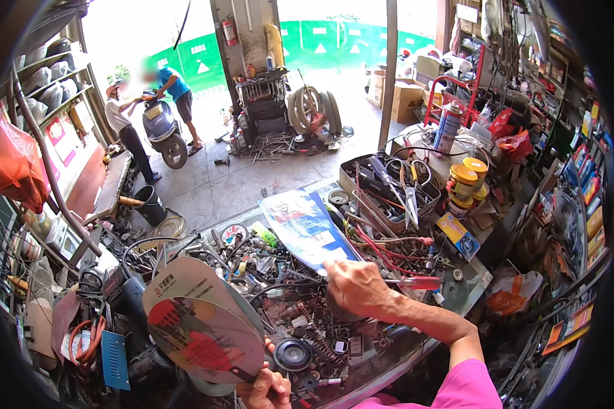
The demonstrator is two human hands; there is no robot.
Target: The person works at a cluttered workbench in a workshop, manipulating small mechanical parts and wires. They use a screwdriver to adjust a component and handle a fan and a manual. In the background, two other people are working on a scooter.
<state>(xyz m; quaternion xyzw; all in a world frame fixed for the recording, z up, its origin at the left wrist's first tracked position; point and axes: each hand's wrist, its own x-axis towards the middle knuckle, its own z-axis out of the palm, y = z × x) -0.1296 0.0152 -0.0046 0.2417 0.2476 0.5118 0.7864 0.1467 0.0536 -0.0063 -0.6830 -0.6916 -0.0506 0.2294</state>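
My left hand (265,390) is closed round the handle end of a hand fan (194,327), a rounded flat one with red printing. At least one more fan-like sheet shows behind it. Between the fingers and thumb of my right hand (361,288) is the near edge of a flat blue and white packet (308,228), held over the cluttered workbench. Just past my right wrist lies a screwdriver (419,282) with a red translucent handle. A round black rubber-like part (293,354) rests on the bench next to my left hand.
Loose bolts, springs and small parts cover the glass-topped bench (481,283). A tool bin (392,221), yellow tins (462,183) and a spray can (448,126) stand at the back right. Beyond, two people hold a scooter (162,126); a black bucket (150,206) stands nearer. Tyres (312,109) lean by the pillar.
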